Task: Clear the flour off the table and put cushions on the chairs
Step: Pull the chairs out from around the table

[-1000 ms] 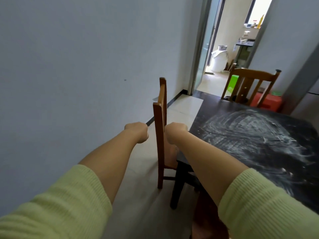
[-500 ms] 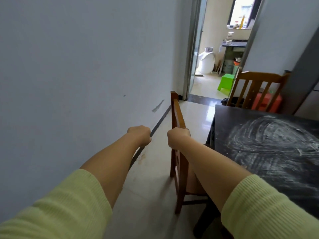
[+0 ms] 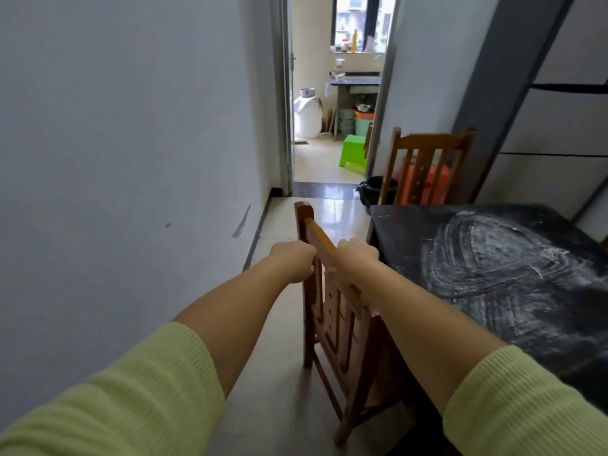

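Observation:
A brown wooden chair (image 3: 332, 320) stands tilted between the white wall and the black table (image 3: 404, 222), its seat tucked toward the table. My right hand (image 3: 357, 256) is closed over its top rail. At the left side of the chair back, my left hand (image 3: 292, 261) is fisted against the rail. White flour (image 3: 493, 258) is smeared in wide swirls across the tabletop. At the table's far end stands a second wooden chair (image 3: 427, 159). No cushions are in view.
A white wall (image 3: 131, 159) runs close on the left, leaving a narrow strip of floor. Ahead, a doorway opens to a kitchen with a green stool (image 3: 353, 153) and a white barrel (image 3: 307, 116). A black bin (image 3: 375, 189) and a red stool (image 3: 437, 179) sit by the far chair.
The view has swung right along the table. The chair back now leans toward me, and my left hand has moved from free air onto the chair back beside my right hand.

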Motion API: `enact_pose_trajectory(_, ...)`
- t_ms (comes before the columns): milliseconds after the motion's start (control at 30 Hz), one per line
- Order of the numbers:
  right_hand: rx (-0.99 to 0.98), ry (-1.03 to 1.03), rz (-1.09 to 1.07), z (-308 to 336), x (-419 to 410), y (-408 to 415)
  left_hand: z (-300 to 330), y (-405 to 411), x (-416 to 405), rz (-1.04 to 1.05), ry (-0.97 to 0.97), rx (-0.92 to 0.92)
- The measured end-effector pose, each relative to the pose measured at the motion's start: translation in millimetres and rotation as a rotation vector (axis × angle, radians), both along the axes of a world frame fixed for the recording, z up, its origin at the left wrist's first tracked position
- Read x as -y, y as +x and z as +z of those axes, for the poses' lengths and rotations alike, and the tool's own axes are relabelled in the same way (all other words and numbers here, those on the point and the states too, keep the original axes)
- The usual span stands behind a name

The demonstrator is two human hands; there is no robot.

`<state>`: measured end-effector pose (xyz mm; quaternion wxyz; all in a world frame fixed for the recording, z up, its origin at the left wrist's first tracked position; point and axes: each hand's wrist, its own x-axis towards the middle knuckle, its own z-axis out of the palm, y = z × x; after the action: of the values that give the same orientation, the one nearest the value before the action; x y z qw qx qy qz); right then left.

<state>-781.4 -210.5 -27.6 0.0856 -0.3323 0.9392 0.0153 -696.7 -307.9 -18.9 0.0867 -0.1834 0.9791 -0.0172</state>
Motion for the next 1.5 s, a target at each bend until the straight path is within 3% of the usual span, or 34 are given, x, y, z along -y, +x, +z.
enact_pose_trajectory(100,0.212,0.228,-0.013,-19,5,-18,-11,-24,21,-0.142,-0.021,-0.029)
enact_pose_trajectory(233,0.46,0.084,-0.031,-30,27,-43,-17,-68,66,-0.411,-0.112,-0.059)
enact_pose_trajectory(367,0.558,0.129,0.0,-19,31,-52,-36,-110,54,-0.668,-0.147,0.078)
enact_pose_trajectory(467,0.612,0.135,-0.12,-30,27,-64,-45,-137,48,-0.766,-0.114,0.239)
enact_pose_trajectory(600,0.643,0.012,-0.283,-38,30,-63,-47,-153,64,-0.989,-0.084,0.227)
enact_pose_trajectory(700,0.596,0.001,-0.333,-40,25,-55,-62,-149,69,-1.084,-0.011,0.108)
enact_pose_trajectory(800,0.53,-0.222,-0.483,-52,20,-34,-67,-155,88,-1.209,0.128,0.009)
enact_pose_trajectory(867,0.322,-0.256,-0.552,-58,15,-18,-68,-159,98,-1.247,0.15,-0.04)
enact_pose_trajectory(1000,-0.156,-0.106,-0.606,-70,11,8,-76,-167,108,-1.302,0.103,-0.201)
enact_pose_trajectory(1067,-0.26,-0.109,-0.619,-74,7,16,-80,-167,109,-1.268,0.132,-0.262)
enact_pose_trajectory(1267,-0.327,-0.082,-0.684,-71,12,13,-85,-176,112,-1.281,0.13,-0.383)
enact_pose_trajectory(1500,-0.314,-0.082,-0.778,-72,26,4,-95,-202,126,-1.458,0.204,-0.425)
